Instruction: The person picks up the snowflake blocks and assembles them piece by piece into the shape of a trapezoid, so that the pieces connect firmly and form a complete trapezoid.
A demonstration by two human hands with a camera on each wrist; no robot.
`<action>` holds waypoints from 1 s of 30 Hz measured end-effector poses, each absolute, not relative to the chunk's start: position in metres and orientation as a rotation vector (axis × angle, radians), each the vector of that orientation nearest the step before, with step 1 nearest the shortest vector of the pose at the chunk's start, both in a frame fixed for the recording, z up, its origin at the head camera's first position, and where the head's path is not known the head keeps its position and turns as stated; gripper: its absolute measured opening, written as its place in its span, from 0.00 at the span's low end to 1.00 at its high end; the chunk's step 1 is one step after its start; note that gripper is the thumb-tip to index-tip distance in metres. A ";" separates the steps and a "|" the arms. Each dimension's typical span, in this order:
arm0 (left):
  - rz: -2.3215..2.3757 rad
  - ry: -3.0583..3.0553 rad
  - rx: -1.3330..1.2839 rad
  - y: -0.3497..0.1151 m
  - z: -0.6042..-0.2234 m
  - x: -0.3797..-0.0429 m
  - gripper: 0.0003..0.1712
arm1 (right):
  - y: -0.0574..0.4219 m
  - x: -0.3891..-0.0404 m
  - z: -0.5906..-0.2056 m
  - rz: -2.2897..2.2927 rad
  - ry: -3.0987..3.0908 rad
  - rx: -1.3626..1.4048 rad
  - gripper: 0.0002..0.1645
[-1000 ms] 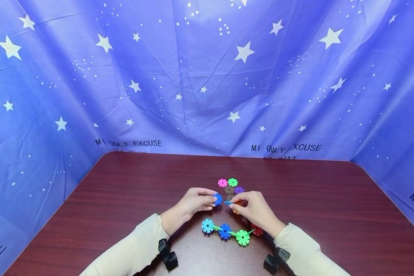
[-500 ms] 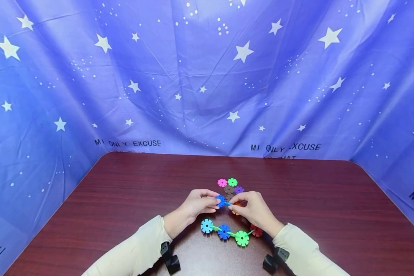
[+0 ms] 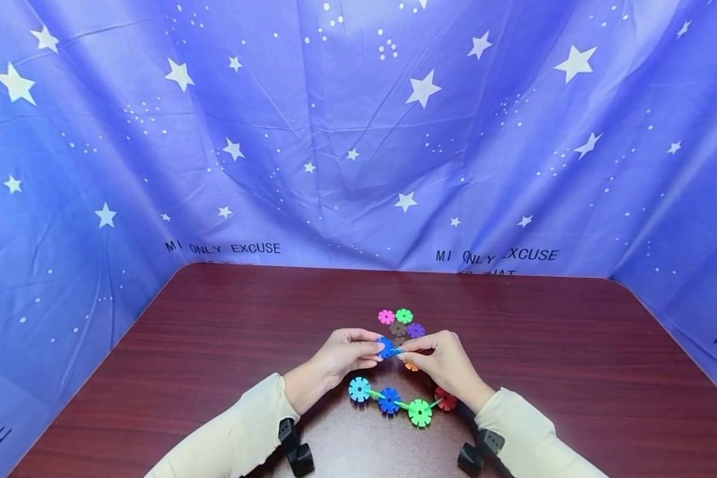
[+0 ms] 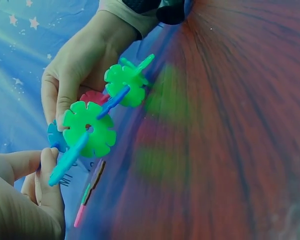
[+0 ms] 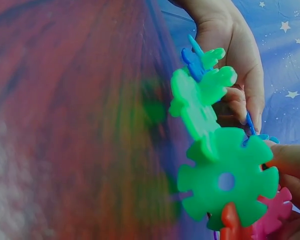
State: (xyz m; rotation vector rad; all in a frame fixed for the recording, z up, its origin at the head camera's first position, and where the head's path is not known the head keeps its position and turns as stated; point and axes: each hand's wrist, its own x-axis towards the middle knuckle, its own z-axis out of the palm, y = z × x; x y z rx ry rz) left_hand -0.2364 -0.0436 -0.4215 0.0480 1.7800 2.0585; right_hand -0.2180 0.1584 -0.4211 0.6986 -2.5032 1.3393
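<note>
Between thumb and fingers, my left hand pinches a dark blue notched snowflake disc, held above the table. Facing it, my right hand pinches a light blue snowflake disc, seen nearly edge-on. The two discs meet at their rims; fingers hide how deeply the slots engage. Closer to the body lies a chain of linked discs: a light blue disc, a blue disc, a bright green disc and a red disc, with green discs edge-on between them. The right wrist view shows a green disc large.
Beyond the hands, loose discs lie on the dark red wooden table: a pink disc, a green disc, a brown disc and a purple disc. An orange disc is partly under the right hand. A starry blue curtain hangs behind.
My left hand has moved slightly right, bringing the dark blue disc from apart into contact with the light blue one. My right hand has barely moved; the chain lies as before.
</note>
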 end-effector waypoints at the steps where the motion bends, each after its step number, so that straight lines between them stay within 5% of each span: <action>1: 2.058 1.779 0.046 -0.043 -0.421 -0.236 0.16 | 0.159 -0.218 -0.421 1.334 -2.503 0.694 0.04; 30: 2.081 1.704 0.036 -0.037 -0.424 -0.236 0.15 | 0.161 -0.217 -0.417 1.306 -2.447 0.729 0.04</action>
